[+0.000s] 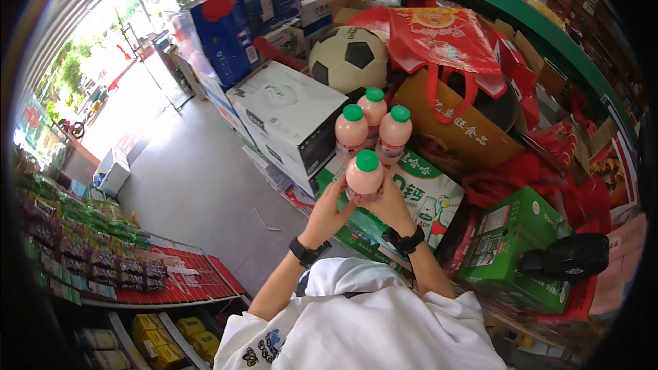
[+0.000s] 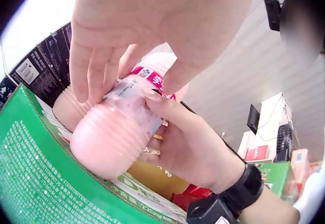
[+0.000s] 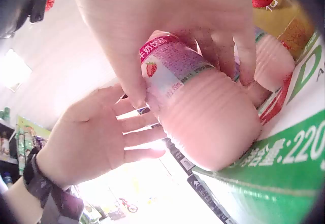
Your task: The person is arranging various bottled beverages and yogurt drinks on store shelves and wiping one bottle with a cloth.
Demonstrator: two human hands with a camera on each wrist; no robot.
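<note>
A pink drink bottle (image 1: 364, 175) with a green cap is held upright just above a green-and-white carton (image 1: 428, 195). My right hand (image 1: 386, 200) grips it from the right, thumb and fingers curled round the labelled body (image 3: 203, 112). My left hand (image 1: 334, 200) lies against its left side with straight, spread fingers (image 3: 134, 135). Three more pink bottles (image 1: 373, 123) stand close behind it on the carton. In the left wrist view the bottle's ribbed base (image 2: 111, 132) hangs over the carton (image 2: 30, 173), with another bottle (image 2: 63, 110) behind.
A white box (image 1: 288, 113) stands left of the bottles, with a football (image 1: 348, 58) behind. A red bag (image 1: 439, 38) and brown box (image 1: 459, 130) lie to the right, a green carton (image 1: 514, 247) nearer. Snack shelves (image 1: 82, 247) line the left beyond the grey floor (image 1: 199, 185).
</note>
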